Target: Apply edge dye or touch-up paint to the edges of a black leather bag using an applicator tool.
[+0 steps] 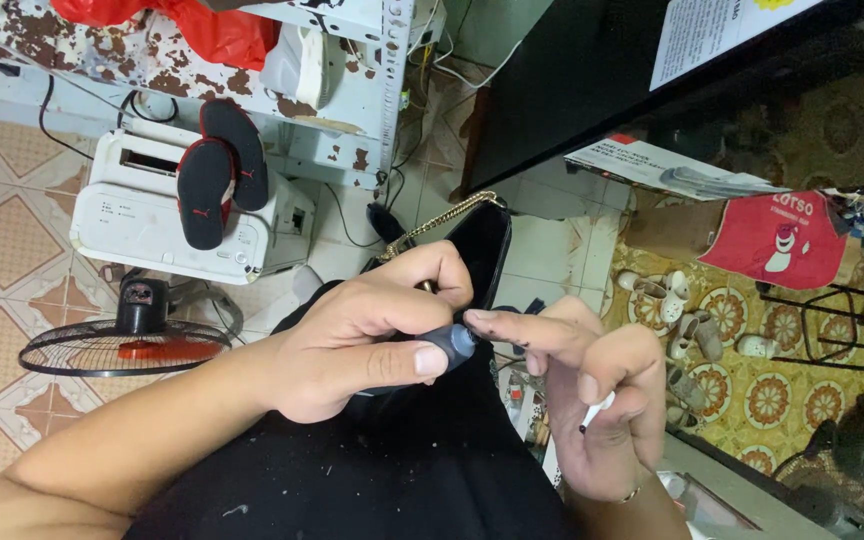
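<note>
My left hand (367,335) is closed around a small dark grey bottle (452,345), thumb along its side, its tip pointing right. The stained forefinger of my right hand (592,385) touches the bottle's tip. That same hand pinches a thin white stick with a black tip (594,413) between thumb and fingers. Just behind the hands stands a black bag with a gold chain (477,245). A black cloth (392,470) covers my lap under both hands.
A white printer (142,225) with a pair of black and red sandals (222,170) on top sits on the tiled floor at left, a black floor fan (122,345) before it. A rusty white metal shelf (352,60) stands behind. Right: a red bag (777,240), patterned rug, small slippers.
</note>
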